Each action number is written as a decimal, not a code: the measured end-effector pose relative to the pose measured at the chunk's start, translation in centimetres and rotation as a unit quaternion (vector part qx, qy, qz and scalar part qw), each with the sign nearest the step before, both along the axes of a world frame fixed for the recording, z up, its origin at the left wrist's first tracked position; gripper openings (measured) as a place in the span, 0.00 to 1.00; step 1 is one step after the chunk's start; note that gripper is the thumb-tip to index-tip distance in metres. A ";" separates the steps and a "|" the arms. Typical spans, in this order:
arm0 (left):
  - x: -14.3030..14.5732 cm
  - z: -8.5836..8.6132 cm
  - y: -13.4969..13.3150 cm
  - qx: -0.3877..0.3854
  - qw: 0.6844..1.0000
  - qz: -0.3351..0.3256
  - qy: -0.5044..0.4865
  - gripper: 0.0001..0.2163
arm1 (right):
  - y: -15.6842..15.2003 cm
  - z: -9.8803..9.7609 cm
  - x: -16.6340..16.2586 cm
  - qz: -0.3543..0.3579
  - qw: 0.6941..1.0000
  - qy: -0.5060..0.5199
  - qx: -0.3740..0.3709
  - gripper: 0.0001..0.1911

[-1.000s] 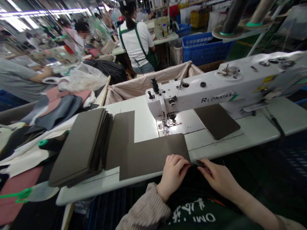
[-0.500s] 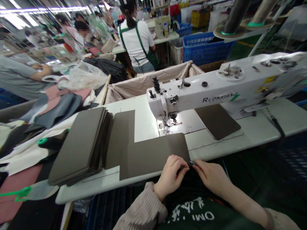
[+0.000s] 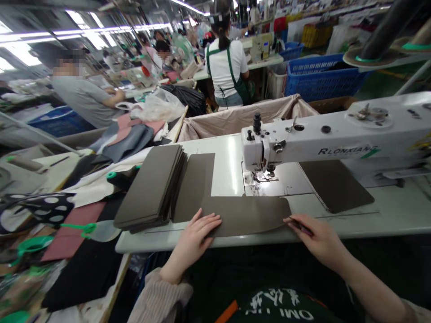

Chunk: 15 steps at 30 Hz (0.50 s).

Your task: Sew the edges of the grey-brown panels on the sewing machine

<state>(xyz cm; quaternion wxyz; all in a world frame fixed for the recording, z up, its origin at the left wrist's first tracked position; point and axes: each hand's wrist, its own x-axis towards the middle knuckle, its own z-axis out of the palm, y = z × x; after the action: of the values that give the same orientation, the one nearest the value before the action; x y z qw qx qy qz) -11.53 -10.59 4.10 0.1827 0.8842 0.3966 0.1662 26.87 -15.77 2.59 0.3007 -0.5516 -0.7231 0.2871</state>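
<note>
A grey-brown panel (image 3: 249,214) with rounded right corners lies along the front of the white sewing table. My left hand (image 3: 197,233) rests on its left part, palm down with the fingers stretched out. At the panel's right corner is my right hand (image 3: 316,235), closed around a slim dark tool (image 3: 305,227) with a purplish part; its kind is mostly hidden by the fingers. The fingertips touch or nearly touch the panel's edge. Another flat panel (image 3: 195,184) lies partly under the first. To the left stands a thick stack of like panels (image 3: 148,186).
The white sewing machine (image 3: 303,143) stands behind the panel, its needle area lit. Under its arm lies one more panel (image 3: 336,186). A thread cone (image 3: 123,177) and cloth pieces lie left. Beyond are a cloth-lined bin (image 3: 232,121), a blue basket (image 3: 323,76) and co-workers.
My left hand has moved left from the panel's right corner and flattened onto the panel. The right hand stays near that corner, now apart from the left. The view has swung left.
</note>
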 end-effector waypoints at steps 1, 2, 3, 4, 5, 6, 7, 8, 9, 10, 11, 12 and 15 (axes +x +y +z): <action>-1.0 0.6 0.2 -0.019 0.999 0.027 -0.029 0.16 | 0.4 0.8 0.2 -0.030 0.999 0.030 -0.009 0.11; -1.8 1.4 0.3 -0.044 0.995 0.066 -0.061 0.13 | 0.8 1.5 0.3 -0.060 0.997 0.053 -0.016 0.10; -2.4 2.3 0.3 -0.070 0.986 0.115 -0.095 0.10 | 1.2 2.2 0.3 -0.087 0.993 0.070 -0.023 0.10; -2.7 3.3 0.3 -0.099 0.972 0.169 -0.127 0.08 | 1.6 2.8 0.2 -0.110 0.990 0.084 -0.027 0.11; -2.7 4.3 0.3 -0.129 0.954 0.220 -0.157 0.08 | 1.9 3.3 0.0 -0.128 0.987 0.096 -0.032 0.13; -2.6 5.3 0.2 -0.160 0.933 0.264 -0.188 0.10 | 2.2 3.7 -0.2 -0.142 0.983 0.109 -0.037 0.14; -2.4 6.2 0.2 -0.192 0.909 0.300 -0.218 0.12 | 2.4 4.0 -0.3 -0.153 0.980 0.124 -0.044 0.15; -2.1 6.9 0.1 -0.225 0.884 0.327 -0.248 0.14 | 2.6 4.2 -0.5 -0.161 0.976 0.138 -0.053 0.15; -1.8 7.6 0.1 -0.260 0.860 0.341 -0.275 0.15 | 2.8 4.2 -0.6 -0.168 0.972 0.152 -0.061 0.16; -1.6 8.1 0.1 -0.293 0.840 0.347 -0.296 0.16 | 2.9 4.2 -0.7 -0.172 0.969 0.164 -0.070 0.17; -1.4 8.4 0.1 -0.319 0.825 0.346 -0.313 0.17 | 3.0 4.1 -0.7 -0.173 0.967 0.173 -0.078 0.18; -1.2 8.6 0.1 -0.335 0.815 0.343 -0.326 0.17 | 3.1 3.9 -0.7 -0.172 0.965 0.179 -0.085 0.18; -1.3 9.0 0.1 -0.352 0.799 0.336 -0.353 0.17 | 3.4 3.2 -0.7 -0.169 0.961 0.193 -0.107 0.20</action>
<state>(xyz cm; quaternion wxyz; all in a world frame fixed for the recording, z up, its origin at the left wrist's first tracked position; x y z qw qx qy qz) -12.79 -10.46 13.11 0.5417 0.4501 0.6078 0.3669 26.16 -12.38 5.79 0.4177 -0.6289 -0.5129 0.4086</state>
